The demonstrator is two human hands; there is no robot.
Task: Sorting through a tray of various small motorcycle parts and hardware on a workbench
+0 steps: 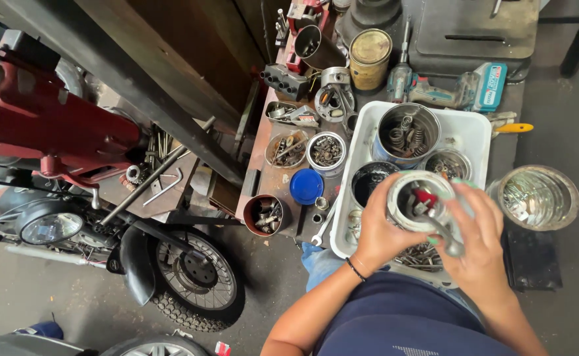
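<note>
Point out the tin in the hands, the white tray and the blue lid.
tin (413,186), head view, on its rim.
white tray (474,132), head view, on its bare right wall.
blue lid (306,186), head view, on its top face.

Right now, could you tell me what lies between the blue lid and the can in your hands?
In the head view, a dark-filled can inside the white tub sits between the blue lid and the held can.

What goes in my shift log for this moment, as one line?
left hand: holds metal tin | right hand: fingers in tin | below: white tray of tins
</note>
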